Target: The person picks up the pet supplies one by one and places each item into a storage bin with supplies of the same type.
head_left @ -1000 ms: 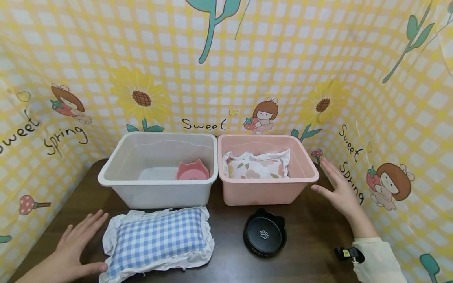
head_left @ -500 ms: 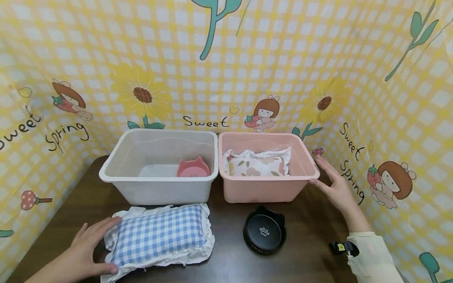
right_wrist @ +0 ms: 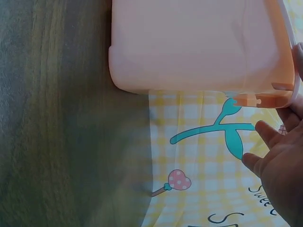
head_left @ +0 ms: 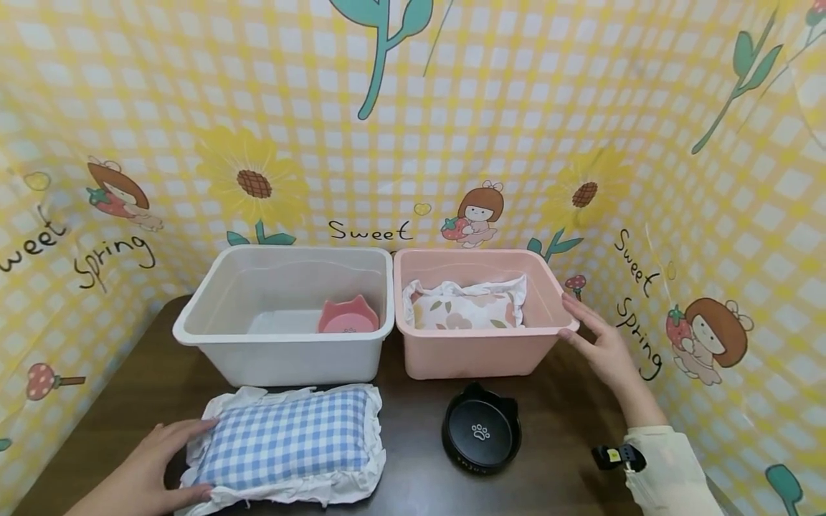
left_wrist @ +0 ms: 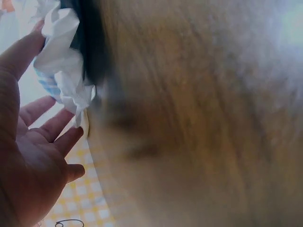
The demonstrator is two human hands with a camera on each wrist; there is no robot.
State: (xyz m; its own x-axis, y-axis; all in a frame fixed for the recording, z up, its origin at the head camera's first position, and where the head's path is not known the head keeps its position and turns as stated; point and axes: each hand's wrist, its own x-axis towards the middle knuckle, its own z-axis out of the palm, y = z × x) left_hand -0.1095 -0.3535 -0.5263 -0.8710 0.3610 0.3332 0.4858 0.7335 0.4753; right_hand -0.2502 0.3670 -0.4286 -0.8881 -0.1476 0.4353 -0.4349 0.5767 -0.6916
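A blue-checked pillow [head_left: 284, 441] with a white ruffle lies on the dark wooden table. At its left end is my left hand [head_left: 148, 469], fingers and thumb spread over the edge. In the left wrist view the fingers lie loosely against the white ruffle [left_wrist: 64, 61] without closing on it. My right hand [head_left: 606, 355] touches the right corner of the pink bin's rim [head_left: 484, 332], its fingers fairly straight. The right wrist view shows that bin's side [right_wrist: 199, 47] beside the hand [right_wrist: 284, 175]. A floral pillow [head_left: 461, 308] rests inside the pink bin.
Left of the pink bin stands a white bin [head_left: 284, 358] holding a pink cat-eared bowl [head_left: 348, 317]. A black cat-eared bowl [head_left: 480, 433] sits on the table [head_left: 413, 473] in front of the pink bin. Yellow-checked cloth [head_left: 361, 172] encloses the back and sides.
My left hand has moved right, onto the checked pillow's left end. My right hand has come left against the pink bin's rim. Both bins, pillows and bowls stay in place.
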